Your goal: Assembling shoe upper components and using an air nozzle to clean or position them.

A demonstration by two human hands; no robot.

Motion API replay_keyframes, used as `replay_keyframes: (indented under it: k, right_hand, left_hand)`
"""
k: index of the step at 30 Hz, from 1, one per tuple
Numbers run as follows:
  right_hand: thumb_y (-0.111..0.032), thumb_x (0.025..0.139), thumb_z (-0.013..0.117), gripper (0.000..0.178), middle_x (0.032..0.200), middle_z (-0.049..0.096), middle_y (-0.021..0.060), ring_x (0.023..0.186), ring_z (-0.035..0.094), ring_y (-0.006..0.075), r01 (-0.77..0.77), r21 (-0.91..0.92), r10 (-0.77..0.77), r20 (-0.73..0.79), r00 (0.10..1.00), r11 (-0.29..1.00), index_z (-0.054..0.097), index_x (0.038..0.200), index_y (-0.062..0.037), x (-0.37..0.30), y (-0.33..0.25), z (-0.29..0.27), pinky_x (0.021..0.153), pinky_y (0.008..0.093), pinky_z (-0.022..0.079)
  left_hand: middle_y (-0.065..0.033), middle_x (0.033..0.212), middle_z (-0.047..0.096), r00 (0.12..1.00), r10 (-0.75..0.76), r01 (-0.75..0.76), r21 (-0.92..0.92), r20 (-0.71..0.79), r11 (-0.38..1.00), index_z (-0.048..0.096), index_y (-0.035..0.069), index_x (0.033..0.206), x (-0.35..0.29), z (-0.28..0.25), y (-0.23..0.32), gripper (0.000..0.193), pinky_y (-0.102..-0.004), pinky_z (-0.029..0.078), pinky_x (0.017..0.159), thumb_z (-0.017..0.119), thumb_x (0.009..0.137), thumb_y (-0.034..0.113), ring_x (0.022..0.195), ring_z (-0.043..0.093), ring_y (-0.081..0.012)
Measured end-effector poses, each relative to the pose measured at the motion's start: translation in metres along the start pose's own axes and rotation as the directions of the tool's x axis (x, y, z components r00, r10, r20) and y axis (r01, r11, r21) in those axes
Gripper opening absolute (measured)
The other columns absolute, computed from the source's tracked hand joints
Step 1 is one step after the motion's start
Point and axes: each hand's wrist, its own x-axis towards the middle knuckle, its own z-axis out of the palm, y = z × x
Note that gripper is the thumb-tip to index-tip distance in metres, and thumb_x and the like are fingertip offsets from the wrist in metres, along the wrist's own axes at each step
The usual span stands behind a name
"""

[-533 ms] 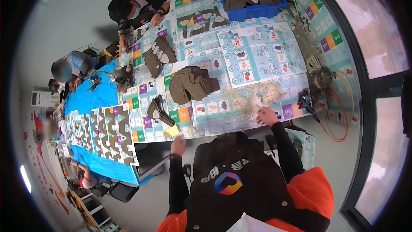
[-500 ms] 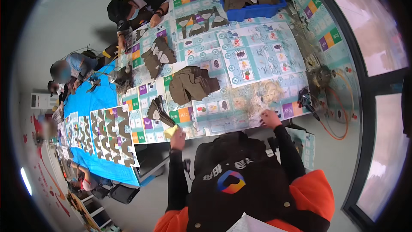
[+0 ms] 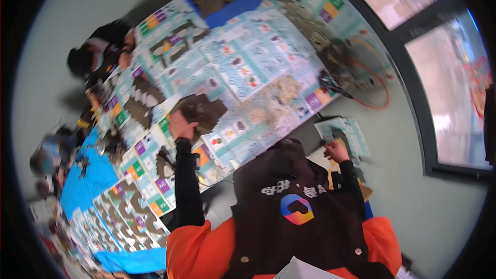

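My left hand [image 3: 182, 125] lies at the left edge of a stack of dark brown cut-out pieces [image 3: 205, 112] on the table, fingers stretched and thumb apart. It touches the stack and grips nothing. My right hand [image 3: 336, 151] is off the table's near edge at the right, its fingers bent together; what they hold, if anything, is too small and blurred to name. Behind it shows a yellowish patch. A smaller bundle of brown pieces [image 3: 164, 168] rests left of my left forearm.
A blue crate [image 3: 235, 13] with brown pieces stands at the far end. A row of brown pieces with pale ovals [image 3: 142, 101] lies near a co-worker [image 3: 98, 51]. At the right are a black tool [image 3: 333, 85] with an orange hose [image 3: 387, 93] and loose scraps [image 3: 284, 90].
My left hand has moved up to the brown stack and no longer holds the yellow piece. My right hand has left the table's edge for the space beside it. The view has turned.
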Motion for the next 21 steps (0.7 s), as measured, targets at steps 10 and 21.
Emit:
replay_keyframes:
  k: [10, 21]
  right_hand:
    - [-0.016, 0.073, 0.051, 0.021, 0.066, 0.061, 0.0124, 0.060, 0.061, 0.0224, 0.099, -0.218, -0.113, -0.052, 0.992, 0.971, 0.055, 0.084, 0.0013, 0.066, -0.010, -0.035, 0.056, 0.0321, 0.048]
    - [-0.005, 0.064, 0.055, 0.048, 0.113, 0.038, 0.0141, 0.104, 0.040, 0.0343, 0.223, -0.731, -0.519, -0.204, 0.830, 0.645, 0.039, 0.110, -0.0072, 0.188, -0.065, -0.090, 0.081, 0.0434, 0.040]
  left_hand:
    - [-0.0167, 0.078, 0.059, 0.931, 0.088, 0.012, -0.272, 0.354, 0.962, 0.055, 0.003, 0.083, -0.026, -0.073, 0.025, 0.028, -0.0392, 0.043, 0.065, 0.064, 0.069, 0.026, 0.074, 0.055, -0.0343]
    - [-0.0095, 0.077, 0.060, 0.884, 0.062, 0.255, -0.589, 0.464, 0.767, 0.056, 0.002, 0.087, -0.075, -0.058, 0.216, 0.020, -0.0276, 0.044, 0.064, 0.057, 0.079, 0.019, 0.072, 0.058, -0.0150]
